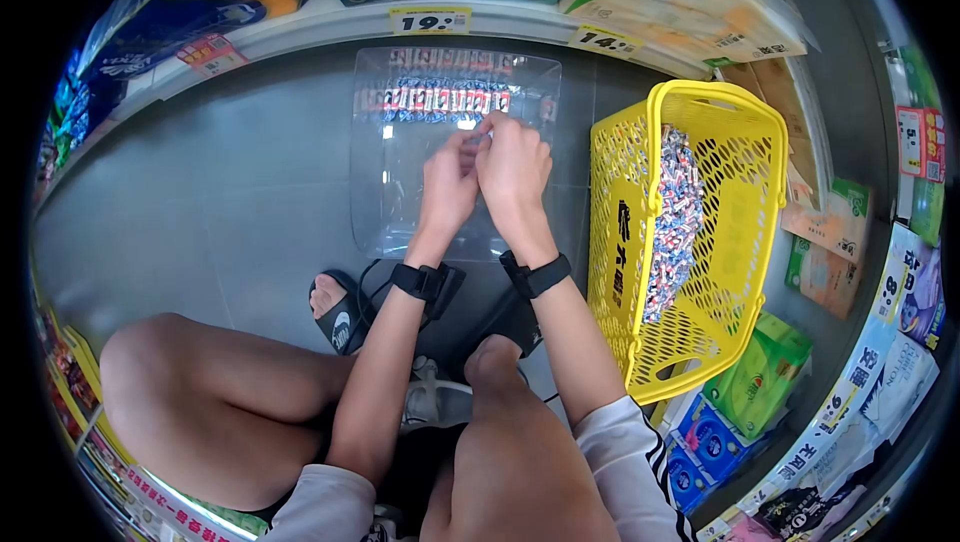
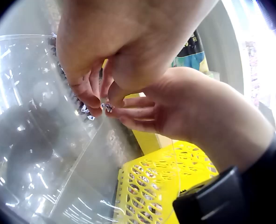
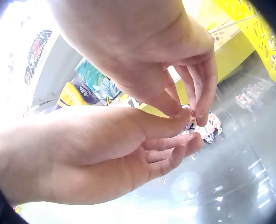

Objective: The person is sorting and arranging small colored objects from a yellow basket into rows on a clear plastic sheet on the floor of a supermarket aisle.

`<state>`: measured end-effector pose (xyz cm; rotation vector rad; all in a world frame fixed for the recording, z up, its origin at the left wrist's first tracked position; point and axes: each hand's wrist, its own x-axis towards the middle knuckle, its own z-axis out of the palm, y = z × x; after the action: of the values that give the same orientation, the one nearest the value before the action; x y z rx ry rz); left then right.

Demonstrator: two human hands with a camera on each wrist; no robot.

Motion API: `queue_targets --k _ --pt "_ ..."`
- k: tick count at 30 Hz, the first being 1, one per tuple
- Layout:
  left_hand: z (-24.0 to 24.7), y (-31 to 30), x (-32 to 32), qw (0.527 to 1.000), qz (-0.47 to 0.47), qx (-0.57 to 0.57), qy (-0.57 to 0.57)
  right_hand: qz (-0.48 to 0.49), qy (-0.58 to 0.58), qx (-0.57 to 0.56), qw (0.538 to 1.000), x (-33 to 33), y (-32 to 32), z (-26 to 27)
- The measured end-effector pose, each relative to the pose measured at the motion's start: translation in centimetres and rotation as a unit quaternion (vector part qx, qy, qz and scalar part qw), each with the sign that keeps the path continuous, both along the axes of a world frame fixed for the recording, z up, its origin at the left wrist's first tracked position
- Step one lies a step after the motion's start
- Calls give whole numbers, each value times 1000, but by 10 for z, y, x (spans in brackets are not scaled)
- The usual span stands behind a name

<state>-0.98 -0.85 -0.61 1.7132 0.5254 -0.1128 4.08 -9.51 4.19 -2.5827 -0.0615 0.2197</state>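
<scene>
Both hands meet over the near side of a row of wrapped candies (image 1: pixel 432 102) in a clear plastic tray (image 1: pixel 375 212). In the right wrist view, a small wrapped candy (image 3: pixel 191 126) is pinched between the thumb and fingers of the left hand (image 3: pixel 105 156), while the fingertips of the right hand (image 3: pixel 166 60) pinch its other end. The left wrist view has the same candy (image 2: pixel 108 108) between the left hand (image 2: pixel 124 46) and the right hand (image 2: pixel 194 105). From above, the left hand (image 1: pixel 450 187) and right hand (image 1: pixel 515 167) touch at the fingertips, mostly hiding the candy.
A yellow basket (image 1: pixel 740 242) holding a heap of wrapped candies (image 1: pixel 676 227) stands right of the tray. Shelves with tissue packs (image 1: pixel 690 2) and price tags (image 1: pixel 430 21) curve around the back and right. A sandaled foot (image 1: pixel 338 312) is near the tray's front edge.
</scene>
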Motion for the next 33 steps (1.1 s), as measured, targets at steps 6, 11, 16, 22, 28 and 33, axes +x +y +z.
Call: queue_targets --k 6,11,16,22,28,33 --pt "-19 -10 7 999 10 -10 -40 -9 2 -77 997 11 9 -8" --pt "-58 -22 21 996 32 -87 -12 8 -13 -148 989 28 13 -27" --pt "-62 -22 23 987 8 -157 -11 -20 -16 -209 977 59 23 -47" --pt "-72 -24 25 947 20 -321 28 -29 -19 -286 958 67 34 -69" --pt "-64 -28 18 953 11 -303 12 -19 -8 -289 957 64 31 -75" --pt "-63 -23 14 931 37 -361 45 -25 36 -229 972 53 31 -66"
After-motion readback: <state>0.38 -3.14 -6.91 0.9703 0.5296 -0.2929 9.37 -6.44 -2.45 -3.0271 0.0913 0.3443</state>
